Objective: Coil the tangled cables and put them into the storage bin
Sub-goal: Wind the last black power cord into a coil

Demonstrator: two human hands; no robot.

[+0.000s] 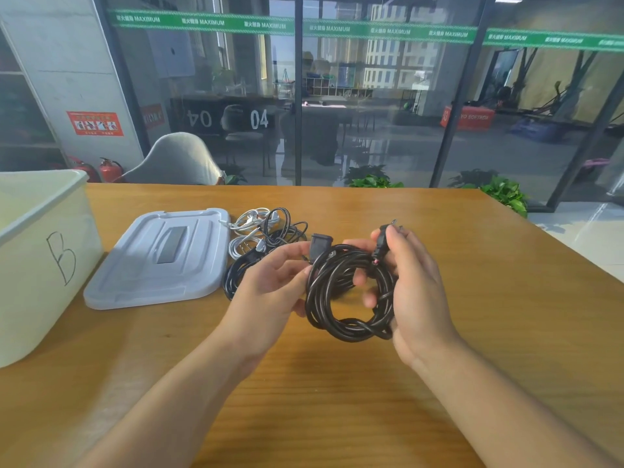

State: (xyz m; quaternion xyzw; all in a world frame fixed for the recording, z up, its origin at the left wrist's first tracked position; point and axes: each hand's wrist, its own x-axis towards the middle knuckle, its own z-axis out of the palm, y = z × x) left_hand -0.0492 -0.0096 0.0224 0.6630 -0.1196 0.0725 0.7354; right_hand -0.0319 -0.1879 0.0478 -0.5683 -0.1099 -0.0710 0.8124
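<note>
A black power cable [349, 292], wound into a round coil of several loops, is held up in the air above the middle of a wooden desk [337, 400], between two bare hands. The right hand [413, 285] has its fingers curled through the coil's right side, and its thumb and forefinger pinch the plug end [385, 236], which sticks up above the coil. The left hand [270, 282] supports the coil's left edge with loosely bent fingers; its grip closes on the cable near the other, blocky connector [319, 246], which points upward beside the fingertips.

Behind the left hand, resting on the desk, lies a tangle of loose cables [263, 238], white ones and black ones mixed together. Just left of that tangle a pale grey plastic lid [162, 261] lies flat. At the far left edge of the desk stands an open, cream-coloured storage bin [40, 258] with a large handwritten letter B on its side, well apart from the held coil.

Beyond the desk are a grey chair [179, 160], green plants [503, 190] and a glass wall [371, 96].
</note>
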